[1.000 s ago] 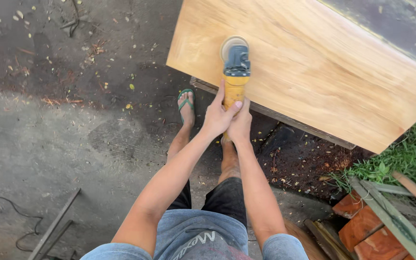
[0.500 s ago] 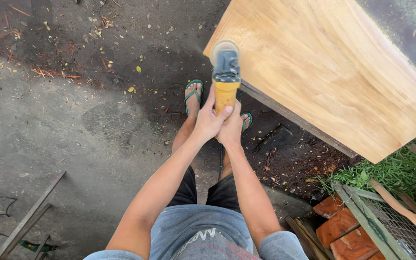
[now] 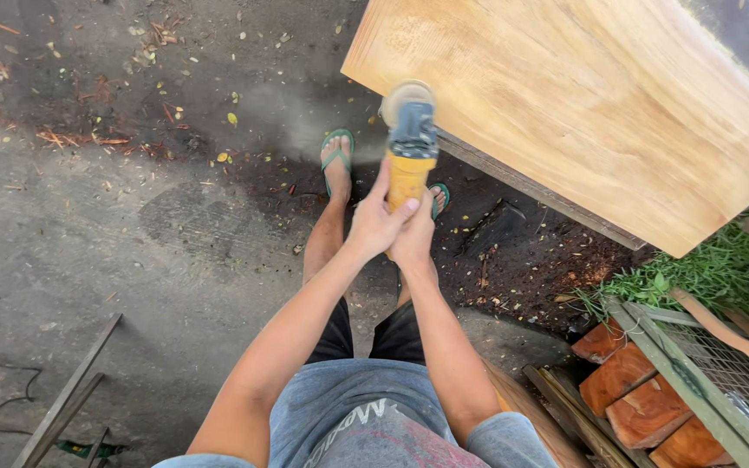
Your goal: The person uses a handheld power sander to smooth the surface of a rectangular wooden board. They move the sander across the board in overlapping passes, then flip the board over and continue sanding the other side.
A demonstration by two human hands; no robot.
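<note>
I see both hands wrapped tight around yellow angle grinder (image 3: pixel 409 169) body: left hand (image 3: pixel 376 224), right hand (image 3: pixel 415 238), touching each other. Grinder disc beyond fingertips, at near edge of pale wooden slab (image 3: pixel 582 104). Green flip-flops (image 3: pixel 336 152) below fingers on concrete floor (image 3: pixel 88 243).

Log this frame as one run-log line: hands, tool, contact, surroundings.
left hand: grips yellow grinder | right hand: grips it too | disc at wooden slab edge | green sandals on floor

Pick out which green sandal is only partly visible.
The sandal right of the yellow grinder, mostly hidden behind the hands; the other sandal, left of the grinder, shows whole.
</note>
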